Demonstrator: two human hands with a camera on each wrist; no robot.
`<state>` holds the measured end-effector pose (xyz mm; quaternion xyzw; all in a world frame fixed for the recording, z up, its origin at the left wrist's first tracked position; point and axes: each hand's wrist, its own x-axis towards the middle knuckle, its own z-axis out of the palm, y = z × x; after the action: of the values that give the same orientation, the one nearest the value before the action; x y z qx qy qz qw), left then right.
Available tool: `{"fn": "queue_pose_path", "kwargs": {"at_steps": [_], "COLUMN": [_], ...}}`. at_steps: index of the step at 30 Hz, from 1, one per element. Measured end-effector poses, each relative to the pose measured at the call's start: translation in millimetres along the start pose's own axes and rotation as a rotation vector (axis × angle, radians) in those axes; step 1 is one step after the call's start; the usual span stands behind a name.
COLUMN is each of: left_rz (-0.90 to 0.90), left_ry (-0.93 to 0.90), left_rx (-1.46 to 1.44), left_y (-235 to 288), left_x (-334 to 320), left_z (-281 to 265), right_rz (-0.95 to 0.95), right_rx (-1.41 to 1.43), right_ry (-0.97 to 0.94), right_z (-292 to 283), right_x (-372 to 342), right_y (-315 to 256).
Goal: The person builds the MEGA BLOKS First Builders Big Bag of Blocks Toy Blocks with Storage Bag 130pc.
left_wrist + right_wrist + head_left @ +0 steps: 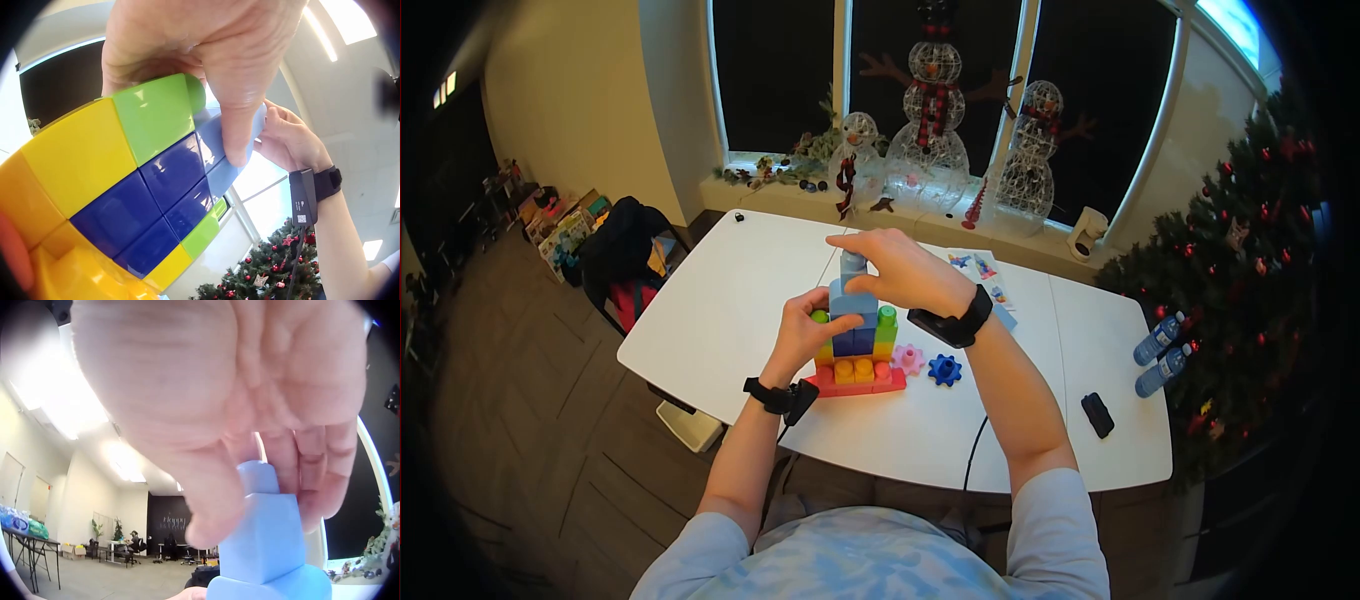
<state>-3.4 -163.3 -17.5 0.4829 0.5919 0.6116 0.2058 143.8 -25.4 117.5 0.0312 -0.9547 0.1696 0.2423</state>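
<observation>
A tower of plastic building blocks stands on the white table. Its red base [850,388] carries orange, yellow and green blocks, with dark blue blocks [150,206] in the middle and light blue ones on top. My left hand [798,338] grips the tower's upper left: the thumb lies on the front of the lower light blue blocks [215,150], the fingers behind the green block [153,112]. Over the top, my right hand [912,272] holds the uppermost light blue block [262,534] between thumb and fingers; its stud shows under the palm.
Right of the base lie a pink gear [908,359] and a blue gear [945,370]. Picture sheets [980,268] are at the table's back. Two water bottles [1162,358] and a black case [1097,415] lie toward the right edge. Cables run from both wrist cameras.
</observation>
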Motion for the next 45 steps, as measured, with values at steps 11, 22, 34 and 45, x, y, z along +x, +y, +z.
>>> {"fn": "queue_pose_path", "kwargs": {"at_steps": [11,22,34,45], "left_rz": [-0.344,-0.274,-0.331,-0.393], "left_ry": [-0.314,-0.120,-0.090,-0.093], "left_rx": [0.592,0.612,0.630,0.521], "left_y": [-38,-74,-82,-88], "left_x": [-61,-56,-32,3], "left_z": [-32,-19,-26,1], "right_rz": [0.493,0.411,0.398,0.656], "right_rx": [0.139,-0.075,0.027,-0.235], "right_ry": [0.552,0.022,-0.376,-0.144], "right_z": [-15,96,123,9], "right_x": [-125,-193,-207,-215], "right_y": [97,119,117,209]}}
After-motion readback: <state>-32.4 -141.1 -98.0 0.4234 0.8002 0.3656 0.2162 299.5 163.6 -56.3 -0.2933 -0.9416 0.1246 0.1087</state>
